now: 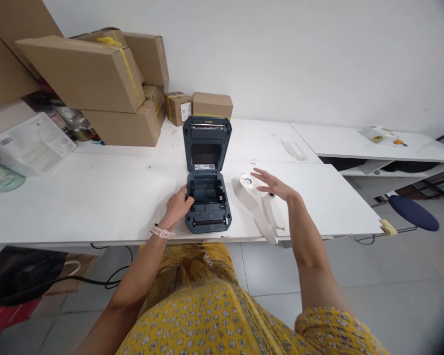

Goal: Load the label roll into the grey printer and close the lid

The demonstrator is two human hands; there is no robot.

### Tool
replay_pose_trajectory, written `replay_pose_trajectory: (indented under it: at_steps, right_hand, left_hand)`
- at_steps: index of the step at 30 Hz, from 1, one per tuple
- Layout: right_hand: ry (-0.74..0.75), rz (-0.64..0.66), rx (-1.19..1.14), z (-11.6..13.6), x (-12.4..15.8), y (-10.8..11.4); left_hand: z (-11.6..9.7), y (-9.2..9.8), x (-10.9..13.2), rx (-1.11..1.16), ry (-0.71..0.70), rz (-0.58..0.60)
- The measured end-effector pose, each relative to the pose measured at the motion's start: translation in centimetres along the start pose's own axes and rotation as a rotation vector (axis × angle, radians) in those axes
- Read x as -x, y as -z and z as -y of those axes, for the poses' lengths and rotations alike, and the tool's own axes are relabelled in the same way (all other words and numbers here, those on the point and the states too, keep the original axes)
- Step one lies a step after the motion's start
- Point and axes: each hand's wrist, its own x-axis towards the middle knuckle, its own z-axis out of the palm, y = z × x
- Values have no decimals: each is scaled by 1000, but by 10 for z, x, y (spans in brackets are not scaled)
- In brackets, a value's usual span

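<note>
White table (pixel 126 197) | my left hand (pixel 177 204) grips printer (pixel 207 210) | right hand (pixel 276 186) splayed by three-o'clock roll (pixel 243 184) | overhanging strip (pixel 258 215) could drag it off!

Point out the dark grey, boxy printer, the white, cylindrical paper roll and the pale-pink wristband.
Printer (pixel 206 191), head view: inside its open bay.
Paper roll (pixel 243 181), head view: white end face.
Wristband (pixel 163 231), head view: strap's outer surface.

no readable text, blurred label (pixel 185 111) on small carton (pixel 173 109), tiny sticker (pixel 204 167) inside printer lid (pixel 207 138), barcode (pixel 6 141) on package (pixel 40 143)
</note>
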Motion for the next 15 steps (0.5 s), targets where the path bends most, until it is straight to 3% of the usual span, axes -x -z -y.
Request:
replay_pose_trajectory:
  at_steps: [4, 9, 12, 15]
  right_hand:
    - [-121, -122, -149, -26, 54, 24]
    - [-192, -137, -104, -42, 68, 0]
    - [-142, -164, -147, -27, 62, -12]
    - [23, -188, -233, 15, 56, -22]
  left_hand:
    - [2, -1, -1, 18, -20, 2]
    - [2, -3, -3, 21, -11, 5]
    - [2, -2, -3, 0, -37, 11]
    - [4, -1, -5, -52, -76, 38]
